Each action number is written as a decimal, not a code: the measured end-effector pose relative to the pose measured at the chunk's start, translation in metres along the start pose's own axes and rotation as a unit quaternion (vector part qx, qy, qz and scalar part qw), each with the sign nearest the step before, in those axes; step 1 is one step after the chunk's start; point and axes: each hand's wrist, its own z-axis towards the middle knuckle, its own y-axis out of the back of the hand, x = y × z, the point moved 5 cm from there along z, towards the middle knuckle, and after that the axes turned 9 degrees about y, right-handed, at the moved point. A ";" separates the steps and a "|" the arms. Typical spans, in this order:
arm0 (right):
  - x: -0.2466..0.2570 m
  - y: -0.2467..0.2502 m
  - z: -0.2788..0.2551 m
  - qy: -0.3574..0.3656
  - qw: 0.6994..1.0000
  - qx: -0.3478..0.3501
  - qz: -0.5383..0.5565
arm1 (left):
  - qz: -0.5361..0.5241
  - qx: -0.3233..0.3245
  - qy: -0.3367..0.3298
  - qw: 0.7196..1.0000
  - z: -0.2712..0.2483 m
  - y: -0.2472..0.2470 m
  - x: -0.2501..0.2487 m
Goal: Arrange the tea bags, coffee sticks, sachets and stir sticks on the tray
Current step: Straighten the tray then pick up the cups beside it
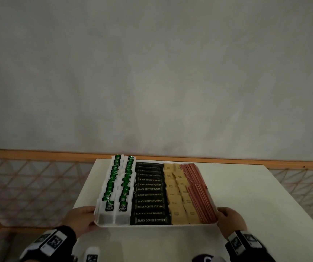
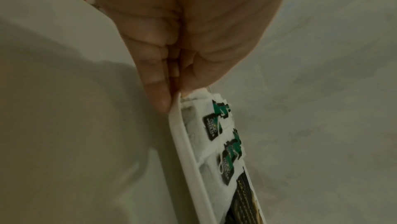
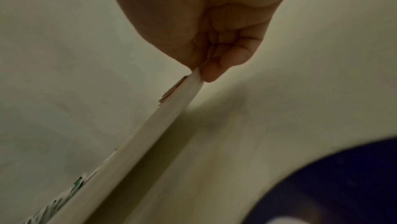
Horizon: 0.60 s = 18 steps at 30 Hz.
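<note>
A white tray (image 1: 114, 225) lies on the white table (image 1: 246, 195), filled in columns. From left to right stand two rows of green tea bags (image 1: 117, 188), black coffee sticks (image 1: 150, 194), tan sachets (image 1: 178, 193) and reddish stir sticks (image 1: 199, 191). My left hand (image 1: 84, 220) grips the tray's near left corner. In the left wrist view its fingers (image 2: 159, 81) curl under the tray rim (image 2: 184, 146) beside the tea bags (image 2: 214, 129). My right hand (image 1: 229, 222) grips the near right corner. Its fingertips (image 3: 217, 69) pinch the rim (image 3: 150, 129) in the right wrist view.
A wooden rail (image 1: 38, 154) and a lattice panel (image 1: 29, 186) run behind and left of the table, under a pale wall. Bare tabletop lies right of the tray and in front of it. Dark blue cloth (image 3: 343, 185) shows at the near edge.
</note>
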 end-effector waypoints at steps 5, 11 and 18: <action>0.006 -0.007 0.010 -0.009 1.000 -0.006 0.003 | 0.022 -0.017 -0.002 1.000 0.019 0.001 -0.002; 0.005 -0.011 0.011 -0.017 1.000 -0.001 -0.001 | 0.083 -0.055 -0.060 0.993 0.020 0.003 -0.004; 0.011 -0.004 0.001 -0.014 1.000 0.013 -0.011 | 0.083 -0.065 -0.048 0.993 0.011 0.005 -0.002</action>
